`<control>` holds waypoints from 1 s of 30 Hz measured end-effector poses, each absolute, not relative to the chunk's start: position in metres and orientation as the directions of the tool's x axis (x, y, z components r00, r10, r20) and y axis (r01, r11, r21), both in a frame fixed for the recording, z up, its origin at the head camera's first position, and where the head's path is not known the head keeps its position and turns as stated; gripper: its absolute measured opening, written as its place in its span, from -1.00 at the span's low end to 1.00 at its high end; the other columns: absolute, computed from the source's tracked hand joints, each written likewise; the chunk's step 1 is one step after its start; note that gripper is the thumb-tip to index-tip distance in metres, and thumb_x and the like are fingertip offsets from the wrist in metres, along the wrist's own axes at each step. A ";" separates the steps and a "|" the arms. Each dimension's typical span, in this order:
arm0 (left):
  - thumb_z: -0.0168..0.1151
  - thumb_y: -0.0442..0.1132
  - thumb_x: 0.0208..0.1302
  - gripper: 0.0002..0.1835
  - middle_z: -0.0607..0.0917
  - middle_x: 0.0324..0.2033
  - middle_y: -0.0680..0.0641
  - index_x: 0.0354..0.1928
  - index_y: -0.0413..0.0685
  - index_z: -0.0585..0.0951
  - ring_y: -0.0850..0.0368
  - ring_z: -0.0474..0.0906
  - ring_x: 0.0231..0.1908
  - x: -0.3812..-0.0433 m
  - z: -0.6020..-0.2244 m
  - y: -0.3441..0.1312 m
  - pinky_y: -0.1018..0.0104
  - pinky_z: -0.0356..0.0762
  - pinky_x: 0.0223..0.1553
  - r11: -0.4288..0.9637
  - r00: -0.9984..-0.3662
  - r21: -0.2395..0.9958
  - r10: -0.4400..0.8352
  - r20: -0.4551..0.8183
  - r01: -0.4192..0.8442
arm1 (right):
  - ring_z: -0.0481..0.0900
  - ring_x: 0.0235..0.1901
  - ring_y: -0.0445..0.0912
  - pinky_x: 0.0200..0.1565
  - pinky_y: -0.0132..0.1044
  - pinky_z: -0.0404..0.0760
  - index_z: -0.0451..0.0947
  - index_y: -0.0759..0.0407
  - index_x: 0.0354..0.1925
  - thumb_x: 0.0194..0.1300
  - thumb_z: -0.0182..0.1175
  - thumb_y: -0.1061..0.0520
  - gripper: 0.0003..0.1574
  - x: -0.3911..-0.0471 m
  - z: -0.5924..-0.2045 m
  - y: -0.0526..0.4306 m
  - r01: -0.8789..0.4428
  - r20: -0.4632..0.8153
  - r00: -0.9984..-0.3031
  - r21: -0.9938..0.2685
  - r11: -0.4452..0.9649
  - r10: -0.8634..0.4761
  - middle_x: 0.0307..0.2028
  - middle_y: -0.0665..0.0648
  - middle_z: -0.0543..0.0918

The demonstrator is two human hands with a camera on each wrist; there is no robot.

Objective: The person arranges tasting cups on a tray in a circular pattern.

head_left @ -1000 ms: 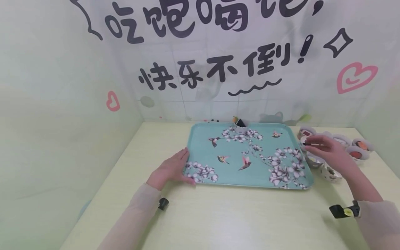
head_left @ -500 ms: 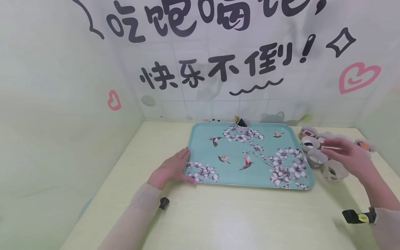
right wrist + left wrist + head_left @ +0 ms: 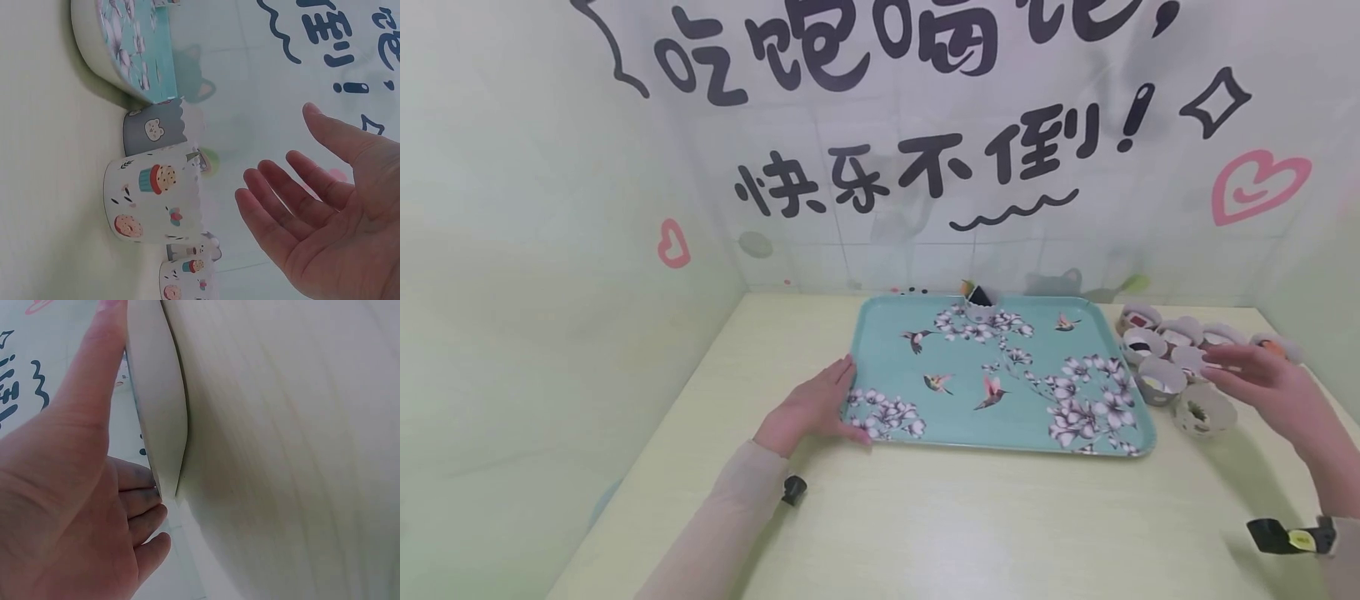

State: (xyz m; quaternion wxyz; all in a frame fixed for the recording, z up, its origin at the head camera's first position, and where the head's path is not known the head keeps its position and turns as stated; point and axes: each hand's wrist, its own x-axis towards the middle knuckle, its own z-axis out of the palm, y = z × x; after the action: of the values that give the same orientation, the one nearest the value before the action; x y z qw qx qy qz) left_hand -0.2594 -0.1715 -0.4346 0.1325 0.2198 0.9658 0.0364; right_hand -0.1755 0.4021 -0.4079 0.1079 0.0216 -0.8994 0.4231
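Observation:
My left hand [image 3: 812,408] rests at the near left corner of a turquoise tray [image 3: 887,367] printed with birds and blossoms. Its extended fingers lie along the left side, the thumb along the front edge. A small paper baking cup [image 3: 980,313] with a black triangular piece in it stands at the tray's back rim. My right hand [image 3: 1273,392] hovers empty over several baking cups right of the tray, its fingers loosely bent and spread from the thumb. Nearest stand a white cup [image 3: 150,200] printed with a cupcake and doughnut, and a grey cup [image 3: 150,128] with a bear face.
Other cups stand close together behind, one with a red piece [image 3: 1138,320] inside, another with an orange piece [image 3: 1270,347]. A wall sheet [image 3: 880,108] with large black lettering and hearts backs the pale wooden table [image 3: 925,517].
My right hand has moved right and slightly nearer, away from the cups beside the tray, uncovering several of them. The left hand and the tray have stayed put.

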 end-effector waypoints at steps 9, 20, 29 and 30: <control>0.41 0.47 -0.15 0.45 -0.09 0.59 -0.24 0.57 -0.26 -0.08 -0.15 -0.12 0.59 -0.259 -0.434 -0.172 0.05 0.03 0.58 0.902 -0.869 0.122 0.432 -0.243 0.414 | 0.33 -0.21 -0.80 -0.35 -0.76 0.28 0.53 -0.33 -0.06 0.42 0.22 0.12 -0.72 -0.169 -0.417 0.416 -0.107 0.191 -0.979 -0.761 0.640 0.064 -0.18 -0.73 0.41; 0.42 0.47 -0.16 0.45 -0.06 0.59 -0.25 0.56 -0.27 -0.05 -0.16 -0.10 0.58 -0.258 -0.433 -0.171 0.03 0.08 0.57 0.902 -0.871 0.137 0.431 -0.236 0.409 | 0.37 -0.24 -0.79 -0.36 -0.77 0.28 0.51 -0.40 -0.05 0.42 0.22 0.09 -0.69 -0.162 -0.431 0.428 -0.057 0.132 -0.988 -0.789 0.612 0.078 -0.20 -0.75 0.43; 0.42 0.46 -0.15 0.44 -0.07 0.58 -0.25 0.56 -0.28 -0.05 -0.16 -0.11 0.58 -0.259 -0.432 -0.171 0.03 0.07 0.57 0.901 -0.869 0.130 0.434 -0.239 0.414 | 0.30 -0.27 -0.80 -0.40 -0.68 0.30 0.38 -0.51 -0.08 0.42 0.21 0.04 -0.65 -0.158 -0.442 0.433 0.007 0.059 -0.995 -0.764 0.645 0.081 -0.22 -0.79 0.35; 0.42 0.46 -0.15 0.44 -0.07 0.59 -0.25 0.56 -0.27 -0.06 -0.16 -0.11 0.58 -0.259 -0.432 -0.171 0.03 0.06 0.57 0.901 -0.868 0.130 0.433 -0.242 0.413 | 0.30 -0.27 -0.80 -0.40 -0.68 0.30 0.37 -0.52 -0.08 0.42 0.21 0.05 -0.63 -0.158 -0.443 0.433 0.005 0.058 -0.995 -0.765 0.644 0.077 -0.23 -0.79 0.35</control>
State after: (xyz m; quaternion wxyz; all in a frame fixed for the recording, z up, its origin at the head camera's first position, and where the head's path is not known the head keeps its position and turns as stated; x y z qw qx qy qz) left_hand -0.2592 -0.1709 -0.4324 0.1336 0.2192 0.9658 0.0372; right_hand -0.1576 0.4331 -0.4427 0.0426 -0.0228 -0.9055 0.4215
